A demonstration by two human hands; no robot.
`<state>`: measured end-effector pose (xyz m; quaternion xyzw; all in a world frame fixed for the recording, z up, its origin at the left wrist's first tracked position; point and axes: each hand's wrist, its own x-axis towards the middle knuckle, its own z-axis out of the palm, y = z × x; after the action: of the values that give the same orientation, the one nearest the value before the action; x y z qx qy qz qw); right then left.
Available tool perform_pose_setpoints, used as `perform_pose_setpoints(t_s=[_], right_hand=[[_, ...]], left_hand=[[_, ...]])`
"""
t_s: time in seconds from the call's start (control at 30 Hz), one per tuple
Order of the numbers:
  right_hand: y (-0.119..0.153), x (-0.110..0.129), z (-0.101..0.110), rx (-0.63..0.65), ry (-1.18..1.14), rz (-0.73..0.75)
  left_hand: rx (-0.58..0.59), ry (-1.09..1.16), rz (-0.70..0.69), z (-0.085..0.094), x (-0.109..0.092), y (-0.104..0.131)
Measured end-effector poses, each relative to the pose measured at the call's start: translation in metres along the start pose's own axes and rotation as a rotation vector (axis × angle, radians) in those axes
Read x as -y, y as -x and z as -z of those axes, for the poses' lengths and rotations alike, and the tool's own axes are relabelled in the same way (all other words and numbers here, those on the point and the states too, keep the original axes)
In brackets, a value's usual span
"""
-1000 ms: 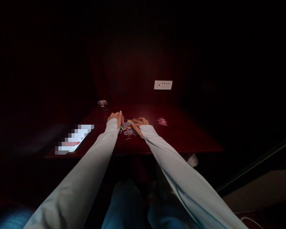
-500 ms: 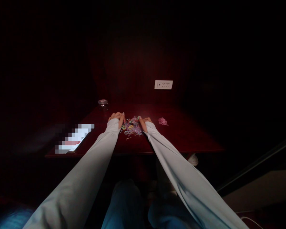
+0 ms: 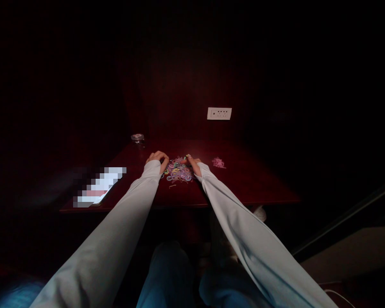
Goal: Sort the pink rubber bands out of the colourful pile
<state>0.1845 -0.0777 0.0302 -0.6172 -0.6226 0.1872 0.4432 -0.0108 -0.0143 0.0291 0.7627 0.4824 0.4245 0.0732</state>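
Note:
A loose pile of small coloured bands [image 3: 179, 173], mostly purple with some yellow, green and blue, lies on the dark red table [image 3: 244, 184]. At the pile's left edge is my left hand [image 3: 158, 158], its fingers curled and thumb bent inward; whether it pinches a band is too small to see. My right hand [image 3: 193, 162] rests at the right edge, thumb and fingers drawn together over the bands, with a light green bit near the fingertips. A separate small heap of pink bands [image 3: 218, 162] lies to the right.
A clear lidded jar [image 3: 137, 139] stands at the table's back left. A phone with a bright, blurred screen [image 3: 104, 186] lies at the left near the front edge. On the wall behind is a white socket plate [image 3: 219, 113].
My left thumb has bent in toward the fingers. The right thumb and fingers have shifted over the pile, and the bands between my hands have been rearranged a little.

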Motion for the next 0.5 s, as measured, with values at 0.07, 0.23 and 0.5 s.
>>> perform_pose_setpoints(t_s=[0.07,0.23,0.5], right_hand=[[0.003,0.005,0.001,0.008,-0.012,-0.011],[0.002,0.008,0.003,-0.028,0.011,0.024],[-0.009,-0.011,0.011,-0.182,0.137,-0.009]], left_hand=[[0.001,-0.011,0.004,0.000,0.000,0.000],[0.002,-0.013,0.001,0.000,-0.001,0.000],[0.013,0.007,-0.014,-0.002,0.003,0.000]])
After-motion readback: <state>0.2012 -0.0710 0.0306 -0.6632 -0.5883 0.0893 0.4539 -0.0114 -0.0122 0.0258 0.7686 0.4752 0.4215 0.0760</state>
